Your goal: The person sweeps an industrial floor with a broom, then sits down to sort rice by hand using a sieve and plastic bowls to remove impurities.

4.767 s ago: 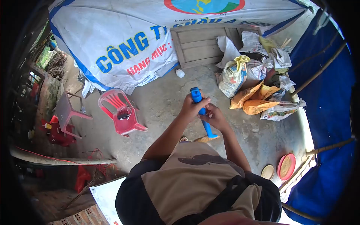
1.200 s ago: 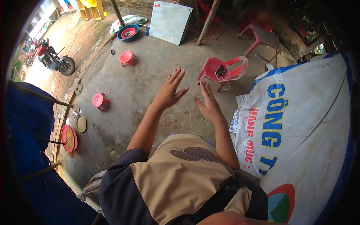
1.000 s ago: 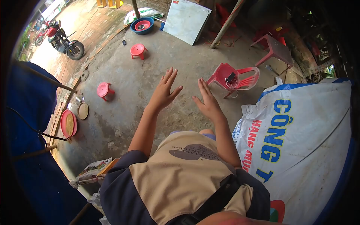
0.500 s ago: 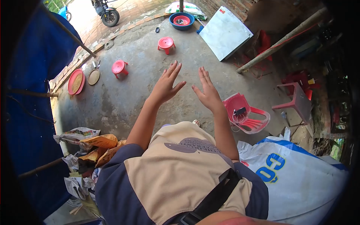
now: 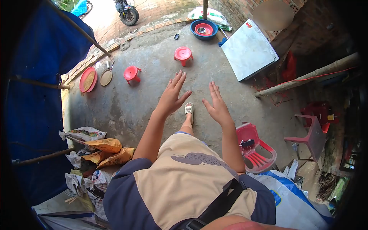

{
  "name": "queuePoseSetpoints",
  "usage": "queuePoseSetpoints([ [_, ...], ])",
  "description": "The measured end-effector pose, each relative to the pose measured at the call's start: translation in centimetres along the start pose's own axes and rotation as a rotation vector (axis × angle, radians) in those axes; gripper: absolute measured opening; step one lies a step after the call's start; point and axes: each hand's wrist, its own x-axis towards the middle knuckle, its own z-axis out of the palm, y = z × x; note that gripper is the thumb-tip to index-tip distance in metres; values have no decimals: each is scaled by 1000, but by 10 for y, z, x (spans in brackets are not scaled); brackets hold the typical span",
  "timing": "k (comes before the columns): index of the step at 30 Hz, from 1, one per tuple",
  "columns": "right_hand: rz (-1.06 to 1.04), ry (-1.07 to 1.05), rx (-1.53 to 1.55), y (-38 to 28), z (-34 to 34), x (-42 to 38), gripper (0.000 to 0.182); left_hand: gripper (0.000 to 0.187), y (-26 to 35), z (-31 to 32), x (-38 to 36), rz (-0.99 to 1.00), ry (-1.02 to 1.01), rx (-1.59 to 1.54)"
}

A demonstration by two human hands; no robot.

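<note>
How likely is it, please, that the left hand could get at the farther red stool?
Probably yes, after a step and a bend: the left hand is open and empty, and only floor shows between the sandal and the stool.

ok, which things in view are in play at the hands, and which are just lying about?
Nearest, neither held:
- left hand: nearer red round plastic stool
- right hand: red slatted plastic chair

Lying about:
- blue round plastic basin
- white flat rectangular panel
- crumpled orange sacks
</note>
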Motion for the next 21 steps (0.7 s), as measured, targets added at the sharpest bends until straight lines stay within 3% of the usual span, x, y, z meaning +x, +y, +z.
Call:
queuePoseSetpoints([
  [9, 6, 88, -143, 21, -63, 164, 70, 68, -67, -5, 185, 64, 53, -15],
  [21, 155, 220, -180, 85, -135, 259, 71, 69, -41, 39, 371, 315, -118, -182],
])
